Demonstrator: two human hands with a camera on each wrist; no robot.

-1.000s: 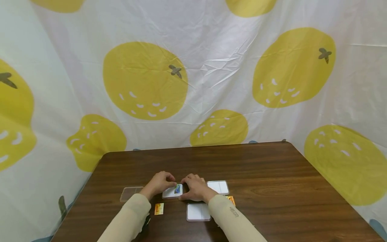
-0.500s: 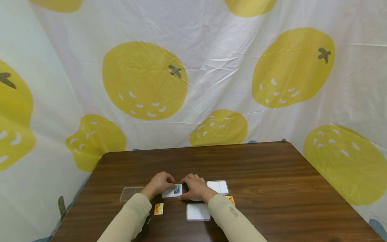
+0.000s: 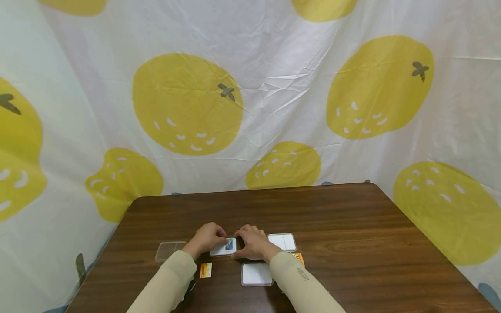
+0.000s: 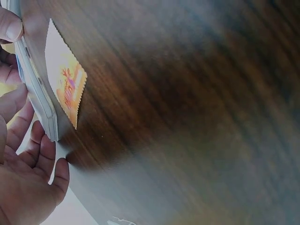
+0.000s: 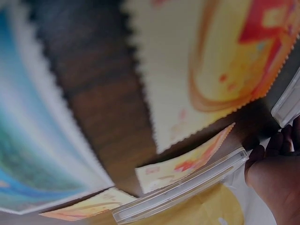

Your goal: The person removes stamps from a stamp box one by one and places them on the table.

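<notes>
In the head view a clear flat case with a white insert (image 3: 217,250) lies between my hands. A small blue-green postage stamp (image 3: 229,244) sits on its right part. My left hand (image 3: 206,239) has its thumb and forefinger together at the stamp's left edge; their tips partly hide that edge. My right hand (image 3: 254,243) grips the case's right end, thumb at the near side and forefinger at the far side. The left wrist view shows the case edge-on (image 4: 40,93) with left fingers (image 4: 42,154) beside it. My right hand (image 5: 276,183) is partly cut off in its wrist view.
A clear lid (image 3: 166,251) lies left on the brown table (image 3: 332,217). An orange-yellow stamp (image 3: 205,270) is in front of my left hand. Two white-lined cases, one nearer (image 3: 254,274) and one farther right (image 3: 282,242), flank my right arm. Another orange stamp (image 3: 299,258) is partly hidden by the sleeve.
Both hands and the case stay in place. Only a very slight shift of the left fingertips over the stamp shows.
</notes>
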